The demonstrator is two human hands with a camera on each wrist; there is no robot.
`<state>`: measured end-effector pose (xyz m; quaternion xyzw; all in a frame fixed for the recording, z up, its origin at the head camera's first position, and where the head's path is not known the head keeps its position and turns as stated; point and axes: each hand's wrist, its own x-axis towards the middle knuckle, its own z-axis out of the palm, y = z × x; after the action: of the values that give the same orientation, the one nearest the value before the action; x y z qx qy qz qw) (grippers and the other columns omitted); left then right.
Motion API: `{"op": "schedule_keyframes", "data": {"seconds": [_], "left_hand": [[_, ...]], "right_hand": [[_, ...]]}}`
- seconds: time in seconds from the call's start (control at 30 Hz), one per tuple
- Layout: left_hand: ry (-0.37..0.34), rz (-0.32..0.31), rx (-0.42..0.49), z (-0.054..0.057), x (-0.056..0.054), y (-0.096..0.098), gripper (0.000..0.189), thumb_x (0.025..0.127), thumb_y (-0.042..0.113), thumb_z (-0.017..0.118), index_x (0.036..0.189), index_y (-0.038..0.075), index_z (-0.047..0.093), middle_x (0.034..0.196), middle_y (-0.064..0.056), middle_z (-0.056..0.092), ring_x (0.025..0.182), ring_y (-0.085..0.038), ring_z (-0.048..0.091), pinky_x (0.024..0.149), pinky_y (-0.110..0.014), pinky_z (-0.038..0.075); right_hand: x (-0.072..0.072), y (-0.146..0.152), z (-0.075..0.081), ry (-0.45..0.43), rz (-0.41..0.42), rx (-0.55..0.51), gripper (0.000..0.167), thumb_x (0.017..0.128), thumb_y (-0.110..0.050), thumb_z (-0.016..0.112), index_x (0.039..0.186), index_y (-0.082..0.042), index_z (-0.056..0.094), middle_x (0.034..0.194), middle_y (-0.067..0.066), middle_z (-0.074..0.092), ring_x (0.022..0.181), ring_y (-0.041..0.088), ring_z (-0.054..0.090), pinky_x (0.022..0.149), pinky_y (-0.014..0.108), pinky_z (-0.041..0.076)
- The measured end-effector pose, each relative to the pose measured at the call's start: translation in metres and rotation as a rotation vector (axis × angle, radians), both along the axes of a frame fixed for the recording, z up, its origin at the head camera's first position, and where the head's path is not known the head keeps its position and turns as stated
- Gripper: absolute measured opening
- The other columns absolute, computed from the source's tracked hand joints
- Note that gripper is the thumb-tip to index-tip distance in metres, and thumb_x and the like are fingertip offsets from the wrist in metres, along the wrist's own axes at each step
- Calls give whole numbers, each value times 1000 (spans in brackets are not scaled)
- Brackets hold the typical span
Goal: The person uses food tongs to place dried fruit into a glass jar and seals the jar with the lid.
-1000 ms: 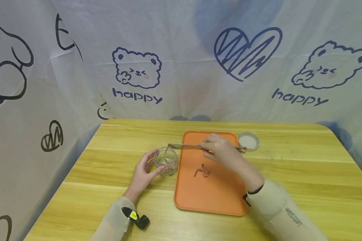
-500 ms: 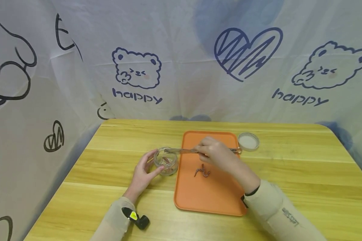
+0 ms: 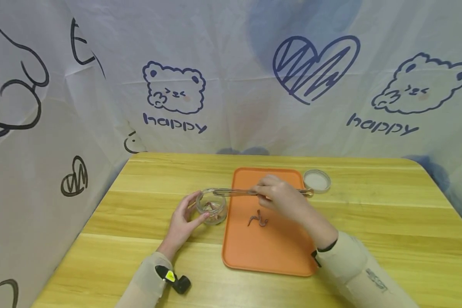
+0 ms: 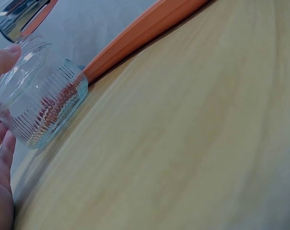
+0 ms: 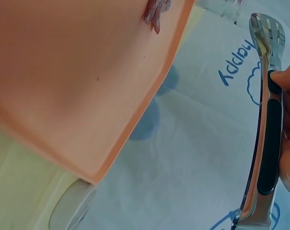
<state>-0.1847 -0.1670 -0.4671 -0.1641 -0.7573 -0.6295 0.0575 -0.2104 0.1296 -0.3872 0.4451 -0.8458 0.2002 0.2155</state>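
Note:
My left hand (image 3: 182, 222) holds a small clear glass jar (image 3: 217, 217) upright on the table, thumb on the near side and fingers round the far side. Reddish-brown, worm-like pieces (image 4: 56, 108) lie at the bottom of the jar behind its ribbed glass. My right hand (image 3: 281, 197) grips metal tongs (image 5: 272, 143) with dark grip pads. The tips of the tongs reach over the jar's mouth, and I see nothing between them. Several similar worm-like pieces (image 3: 259, 219) lie in a small clump on the orange tray (image 3: 269, 254), below the right hand.
Behind the tray's right far corner lies a round, clear-rimmed lid (image 3: 317, 181). The wood-grain table (image 3: 389, 222) extends on both sides of the tray. A white printed cloth (image 3: 235, 94) hangs behind the table.
A strand hanging from the tongs one second ago has dropped into the jar. The right hand dipped left with the tongs, then drew back slightly right. The left hand stayed in place.

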Motion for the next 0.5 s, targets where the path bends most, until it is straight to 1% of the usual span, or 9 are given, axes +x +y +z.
{"op": "schedule_keyframes", "data": {"seconds": [0.13, 0.37, 0.5], "left_hand": [[6, 2, -1, -1, 0, 0, 64, 84, -1, 71, 138, -8, 38, 141, -22, 41, 131, -36, 37, 111, -42, 32], [5, 0, -2, -1, 1, 0, 65, 83, 0, 71, 139, -8, 37, 141, -23, 41, 131, -36, 37, 111, -43, 32], [7, -1, -3, 0, 1, 0, 64, 84, 0, 71, 139, -8, 38, 141, -23, 41, 131, -36, 37, 111, -43, 32]], "right_hand": [[1, 9, 1, 10, -11, -23, 19, 78, 1, 75, 97, 0, 73, 90, 6, 63, 82, 19, 57, 60, 22, 52], [6, 30, 4, 73, -30, -28, 22, 74, 4, 76, 95, 1, 73, 87, 7, 63, 78, 19, 57, 57, 25, 52], [13, 45, 4, 57, -62, -26, 25, 73, 5, 77, 97, -1, 73, 87, 6, 62, 74, 16, 54, 55, 26, 49]]}}
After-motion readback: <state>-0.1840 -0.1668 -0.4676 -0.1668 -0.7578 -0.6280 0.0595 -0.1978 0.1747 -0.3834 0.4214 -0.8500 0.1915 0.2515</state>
